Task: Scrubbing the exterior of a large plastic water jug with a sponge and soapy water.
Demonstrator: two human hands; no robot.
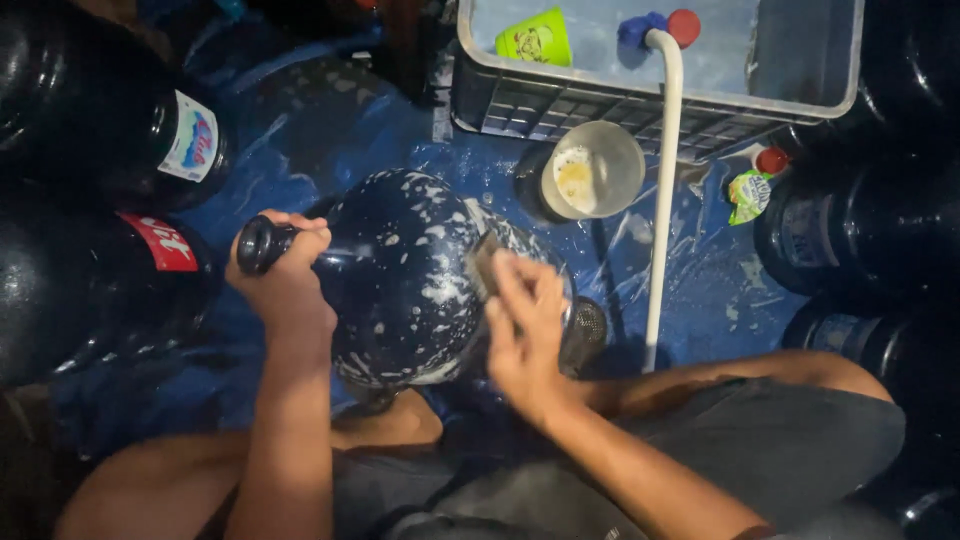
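Observation:
A big dark blue water jug lies on its side across my lap, flecked with white soap foam. My left hand grips its neck near the mouth at the left. My right hand presses a small scrubbing pad against the jug's rounded side, with the fingers closed over the pad. My knees and grey shorts fill the lower part of the view.
Several dark jugs lie around: two labelled ones at the left, others at the right. A grey crate of water stands ahead with a green cup. A white pipe, a metal bowl, and a wet blue floor sheet lie nearby.

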